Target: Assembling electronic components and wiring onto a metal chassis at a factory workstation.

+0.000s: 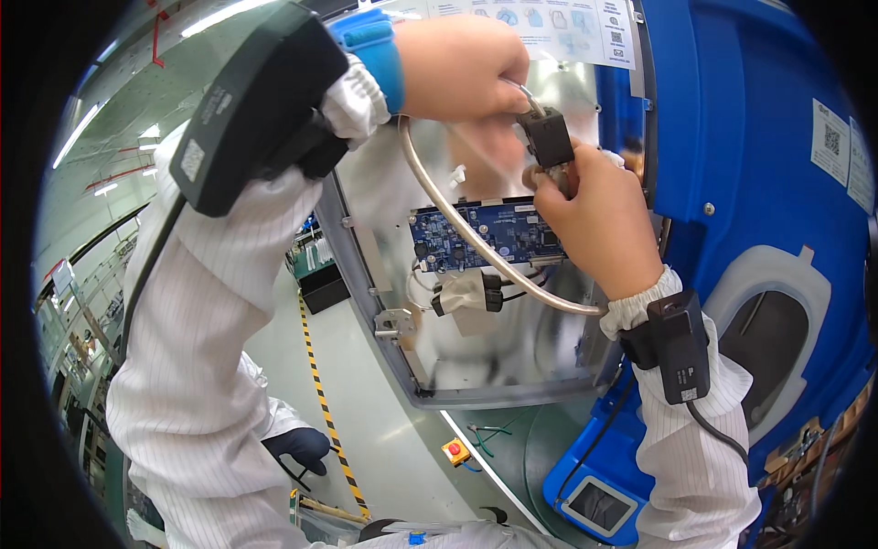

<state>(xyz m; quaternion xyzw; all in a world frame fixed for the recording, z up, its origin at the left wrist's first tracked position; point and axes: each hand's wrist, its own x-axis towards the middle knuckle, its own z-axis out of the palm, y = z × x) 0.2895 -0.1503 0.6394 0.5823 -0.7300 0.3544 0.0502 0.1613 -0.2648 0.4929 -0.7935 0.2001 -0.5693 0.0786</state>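
The work looks partway through: a grey cable [476,240] already runs in a long curve across the open metal housing [402,339] of a large blue machine [732,119], passing in front of the blue circuit board [485,233], while its black plug [549,137] is not yet seated, as far as I can judge, and is held up near the top of the opening. Lower down, a white-wrapped connector [466,293] already sits in place under the board. The left hand [457,64] reaches in from above, wrist bent downward, its fingers closed on the cable just above the plug. The right hand [594,215] comes up from below with the forearm nearly vertical, its fingertips pinched on the lower end of the plug, so both hands meet at the same small part, almost touching. Each wrist carries a black strapped device over the white striped sleeve; the left also wears a blue wristband [375,50]. Whether the plug touches any socket is hidden behind the fingers.
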